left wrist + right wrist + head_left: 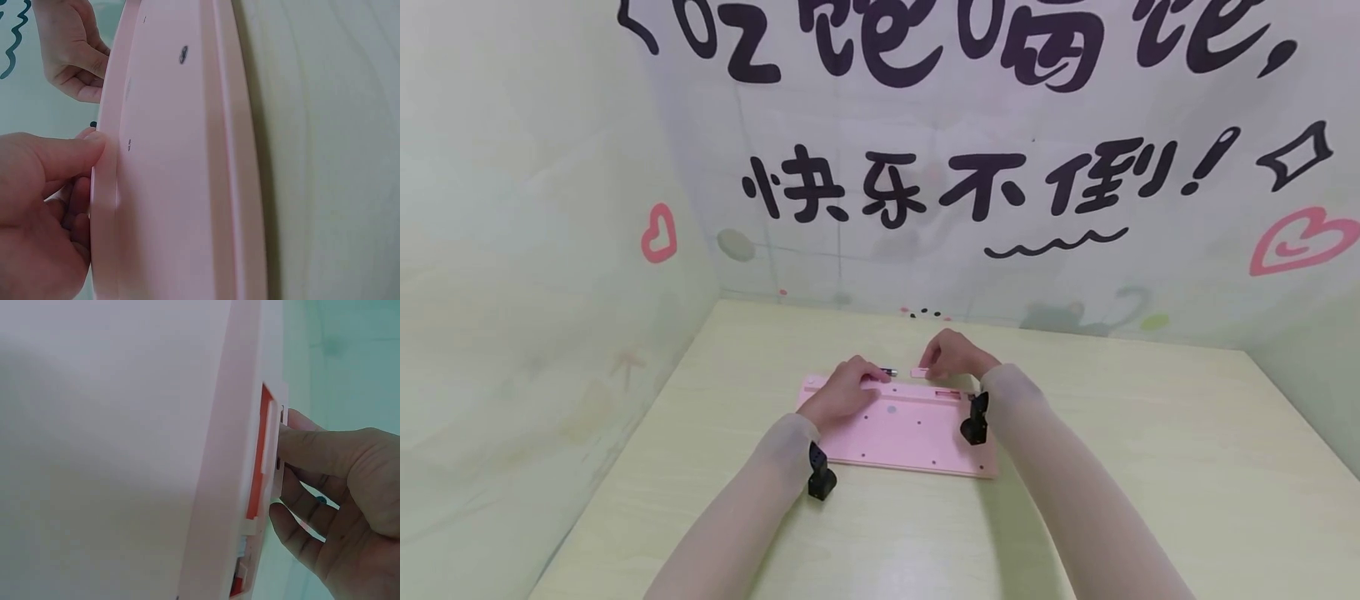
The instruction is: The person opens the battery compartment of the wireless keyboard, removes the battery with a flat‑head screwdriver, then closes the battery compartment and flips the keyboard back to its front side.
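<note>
A pink keyboard (917, 433) lies face down on the table, its underside showing small dark screw points. Near its far right edge the battery compartment (948, 394) is uncovered, with a red inside (255, 487) in the right wrist view. My left hand (847, 390) grips the far edge, thumb (75, 153) on top and fingers curled beside it. By its fingertips is a small dark and silver battery (889, 372); whether they touch it I cannot tell. My right hand (953, 354) pinches a small pink battery cover (919, 372) just beyond the keyboard's far edge.
The pale wooden table (1120, 467) stretches around the keyboard. A white printed backdrop (925, 267) stands behind it, and a pale sheet (550, 250) hangs at the left. Black wrist cameras (822, 479) are strapped to both sleeves.
</note>
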A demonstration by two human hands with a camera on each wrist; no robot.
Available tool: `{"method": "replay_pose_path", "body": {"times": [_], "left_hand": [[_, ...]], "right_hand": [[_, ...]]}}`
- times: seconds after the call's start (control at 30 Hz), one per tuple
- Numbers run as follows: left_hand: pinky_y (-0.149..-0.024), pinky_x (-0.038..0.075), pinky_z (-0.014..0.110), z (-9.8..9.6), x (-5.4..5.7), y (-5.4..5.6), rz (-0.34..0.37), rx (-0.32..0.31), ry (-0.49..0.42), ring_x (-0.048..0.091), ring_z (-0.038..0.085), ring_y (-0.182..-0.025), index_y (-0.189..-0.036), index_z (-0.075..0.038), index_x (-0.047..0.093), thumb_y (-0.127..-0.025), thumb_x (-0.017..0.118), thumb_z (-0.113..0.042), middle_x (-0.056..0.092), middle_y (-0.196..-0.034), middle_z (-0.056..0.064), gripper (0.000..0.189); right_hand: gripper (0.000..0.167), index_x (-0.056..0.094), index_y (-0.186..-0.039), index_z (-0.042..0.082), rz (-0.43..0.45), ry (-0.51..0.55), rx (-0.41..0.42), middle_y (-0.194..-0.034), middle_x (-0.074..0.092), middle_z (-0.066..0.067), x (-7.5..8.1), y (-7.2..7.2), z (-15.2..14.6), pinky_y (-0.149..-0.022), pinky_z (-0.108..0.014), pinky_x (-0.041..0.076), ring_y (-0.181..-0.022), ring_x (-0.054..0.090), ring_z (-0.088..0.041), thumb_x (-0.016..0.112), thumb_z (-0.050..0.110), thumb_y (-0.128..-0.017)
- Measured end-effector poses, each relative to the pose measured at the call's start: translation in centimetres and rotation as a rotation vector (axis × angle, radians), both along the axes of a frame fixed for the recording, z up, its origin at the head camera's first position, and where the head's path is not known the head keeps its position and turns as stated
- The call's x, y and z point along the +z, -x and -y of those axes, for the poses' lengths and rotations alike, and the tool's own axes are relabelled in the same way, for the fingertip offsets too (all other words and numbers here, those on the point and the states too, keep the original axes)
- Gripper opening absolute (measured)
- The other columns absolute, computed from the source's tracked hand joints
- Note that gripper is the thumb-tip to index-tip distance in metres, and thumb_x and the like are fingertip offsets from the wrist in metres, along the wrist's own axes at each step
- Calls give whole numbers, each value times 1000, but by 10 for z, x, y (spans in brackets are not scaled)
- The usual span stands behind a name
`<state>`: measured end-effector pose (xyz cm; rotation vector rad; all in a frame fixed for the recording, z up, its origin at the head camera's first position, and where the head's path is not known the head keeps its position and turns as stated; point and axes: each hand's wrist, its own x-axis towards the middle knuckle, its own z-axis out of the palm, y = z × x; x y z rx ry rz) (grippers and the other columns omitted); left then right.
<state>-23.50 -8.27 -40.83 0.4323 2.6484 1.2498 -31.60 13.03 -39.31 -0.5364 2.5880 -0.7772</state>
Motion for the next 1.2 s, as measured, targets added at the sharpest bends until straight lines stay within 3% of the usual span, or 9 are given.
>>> {"method": "replay_pose_path", "body": {"times": [0.23, 0.6, 1.2], "left_hand": [[-95, 35, 41, -2, 2, -2, 6, 5, 3, 47, 25, -104, -104, -10, 67, -87, 55, 2, 52, -107, 7, 24], [-94, 35, 40, -2, -1, 0, -4, 1, 20, 47, 24, -102, -103, -10, 67, -86, 55, 2, 52, -103, 6, 23], [-95, 35, 40, -2, -1, -1, -9, 1, 20, 48, 24, -103, -104, -10, 66, -86, 55, 2, 53, -103, 5, 25]], "right_hand": [[10, 70, -87, 1, -10, 22, 17, -78, 63, -5, 1, -2, -1, -73, -29, 49, -73, 53, -18, 70, -2, -77], [10, 68, -84, -1, -82, 42, 146, -76, 63, -4, 12, -4, -6, -69, -29, 48, -70, 54, -15, 71, -3, -75], [9, 65, -82, -1, -48, 42, 226, -72, 58, -2, 38, -20, -12, -64, -25, 45, -65, 48, -13, 69, -6, -76]]}}
